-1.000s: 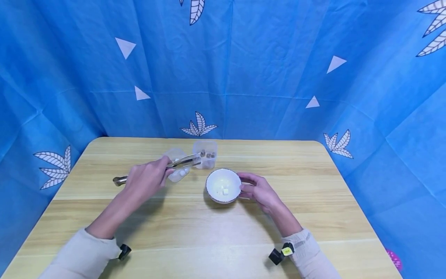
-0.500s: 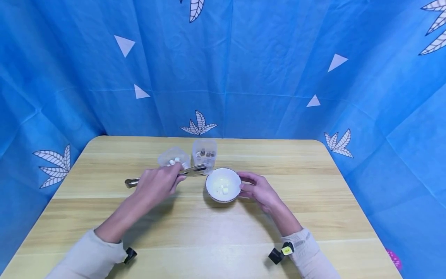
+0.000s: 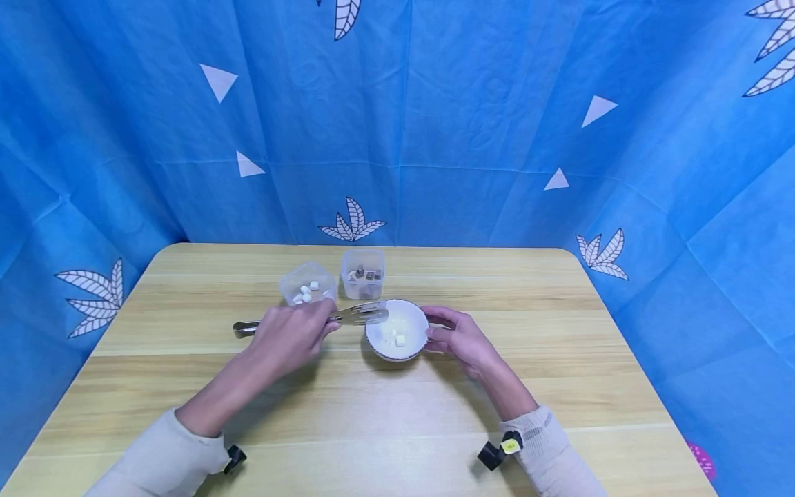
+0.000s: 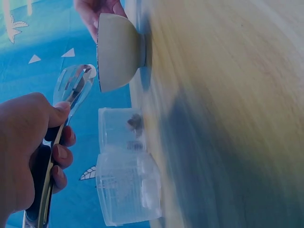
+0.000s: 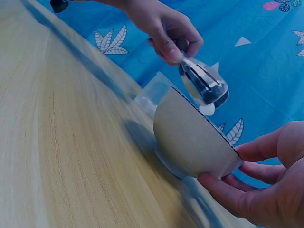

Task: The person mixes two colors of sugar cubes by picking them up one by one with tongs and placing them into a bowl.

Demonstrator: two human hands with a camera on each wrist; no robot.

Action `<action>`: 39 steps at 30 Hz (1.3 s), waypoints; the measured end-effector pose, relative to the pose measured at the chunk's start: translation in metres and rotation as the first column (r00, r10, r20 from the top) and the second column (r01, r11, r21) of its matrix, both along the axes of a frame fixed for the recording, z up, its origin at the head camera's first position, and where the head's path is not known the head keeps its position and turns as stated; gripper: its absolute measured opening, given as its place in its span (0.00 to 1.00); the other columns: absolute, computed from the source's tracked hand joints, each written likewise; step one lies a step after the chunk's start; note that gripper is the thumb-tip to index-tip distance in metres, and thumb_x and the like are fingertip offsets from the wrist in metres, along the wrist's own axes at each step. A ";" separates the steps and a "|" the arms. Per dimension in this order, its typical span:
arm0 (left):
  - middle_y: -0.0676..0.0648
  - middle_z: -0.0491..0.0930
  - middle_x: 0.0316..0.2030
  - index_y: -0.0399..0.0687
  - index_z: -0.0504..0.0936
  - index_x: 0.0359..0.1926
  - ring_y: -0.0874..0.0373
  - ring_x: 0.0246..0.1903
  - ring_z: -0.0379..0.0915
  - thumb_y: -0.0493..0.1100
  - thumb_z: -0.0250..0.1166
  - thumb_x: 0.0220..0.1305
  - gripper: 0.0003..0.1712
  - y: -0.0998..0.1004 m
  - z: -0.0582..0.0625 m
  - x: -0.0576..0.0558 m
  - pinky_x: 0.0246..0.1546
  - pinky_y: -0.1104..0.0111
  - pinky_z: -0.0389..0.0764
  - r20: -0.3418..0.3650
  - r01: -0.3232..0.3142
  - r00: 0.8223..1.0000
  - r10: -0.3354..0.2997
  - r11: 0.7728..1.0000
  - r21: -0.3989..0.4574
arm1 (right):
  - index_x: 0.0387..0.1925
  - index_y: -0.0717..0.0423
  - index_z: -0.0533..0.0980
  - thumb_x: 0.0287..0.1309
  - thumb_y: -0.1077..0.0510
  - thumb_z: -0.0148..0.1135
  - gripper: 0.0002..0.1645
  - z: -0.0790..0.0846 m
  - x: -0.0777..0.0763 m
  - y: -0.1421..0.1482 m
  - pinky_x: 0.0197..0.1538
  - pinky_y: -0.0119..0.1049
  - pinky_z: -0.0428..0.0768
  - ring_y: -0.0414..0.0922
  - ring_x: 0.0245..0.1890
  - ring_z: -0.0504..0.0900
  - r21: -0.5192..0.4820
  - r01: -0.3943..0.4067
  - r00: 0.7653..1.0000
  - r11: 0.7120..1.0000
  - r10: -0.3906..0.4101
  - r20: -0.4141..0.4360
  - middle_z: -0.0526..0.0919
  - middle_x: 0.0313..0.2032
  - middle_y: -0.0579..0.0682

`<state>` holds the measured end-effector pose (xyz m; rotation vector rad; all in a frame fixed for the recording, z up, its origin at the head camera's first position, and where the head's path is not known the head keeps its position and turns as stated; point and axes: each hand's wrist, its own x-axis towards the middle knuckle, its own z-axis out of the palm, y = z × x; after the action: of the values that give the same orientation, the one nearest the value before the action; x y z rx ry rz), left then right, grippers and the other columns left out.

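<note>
Bowl gripped by right hand — below tongs in left hand.

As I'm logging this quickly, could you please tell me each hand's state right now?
Left hand: closed around the metal tongs, with a white piece at their tips.
Right hand: holding the bowl by its side.

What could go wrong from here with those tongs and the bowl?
The white piece at the tips of the tongs could slip; they reach over the rim's edge, so it might land outside the bowl.

The tongs, held in the left hand close to the rim, might knock it.

The right hand steadies only one side of the bowl, so a knock could perhaps shift or tip it.
</note>
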<state>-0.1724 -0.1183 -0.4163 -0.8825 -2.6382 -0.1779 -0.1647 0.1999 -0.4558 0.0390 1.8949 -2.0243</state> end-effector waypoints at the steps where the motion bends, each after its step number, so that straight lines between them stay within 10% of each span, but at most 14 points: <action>1: 0.59 0.68 0.17 0.54 0.75 0.38 0.66 0.12 0.55 0.55 0.61 0.68 0.11 0.000 0.000 0.000 0.09 0.73 0.51 0.009 -0.002 1.000 0.002 1.000 -0.002 | 0.68 0.65 0.64 0.61 0.72 0.54 0.32 0.000 0.000 0.000 0.56 0.47 0.82 0.51 0.52 0.82 0.000 0.002 1.000 1.000 -0.002 0.002 0.68 0.65 0.66; 39: 0.47 0.81 0.24 0.44 0.80 0.43 0.54 0.16 0.71 0.46 0.68 0.62 0.13 -0.057 0.028 -0.018 0.10 0.69 0.55 -0.143 -0.106 0.984 0.109 0.994 0.031 | 0.68 0.64 0.64 0.61 0.71 0.54 0.32 0.000 -0.001 -0.001 0.55 0.46 0.82 0.54 0.55 0.81 0.005 0.005 1.000 1.000 -0.005 0.023 0.68 0.66 0.65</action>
<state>-0.1908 -0.1749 -0.3880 -0.7146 -2.5350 -0.1129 -0.1657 0.1989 -0.4555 0.0676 1.8873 -2.0141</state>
